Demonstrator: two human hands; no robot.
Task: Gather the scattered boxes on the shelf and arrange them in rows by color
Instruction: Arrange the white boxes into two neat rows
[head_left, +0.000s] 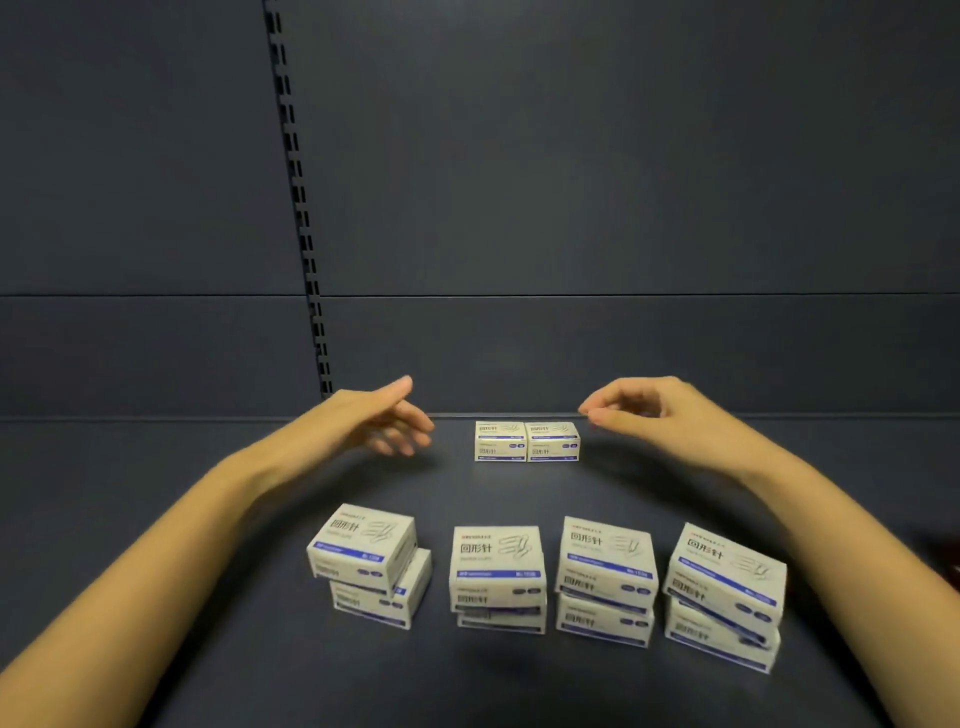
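Both hands hover empty: the left hand (384, 423) spread open, the right hand (641, 410) loosely curled, the paired paper-clip boxes (527, 441) between them. Gathering seems underway; next, fetch a nearer stack (497, 577).

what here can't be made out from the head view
- Lower boxes in the four front stacks: tops hidden by the boxes resting on them.
- Small print on the back pair of boxes: too small to read.
- Left hand fingertips: motion-blurred.
- Dark thing at the right edge: cut off, unidentifiable.
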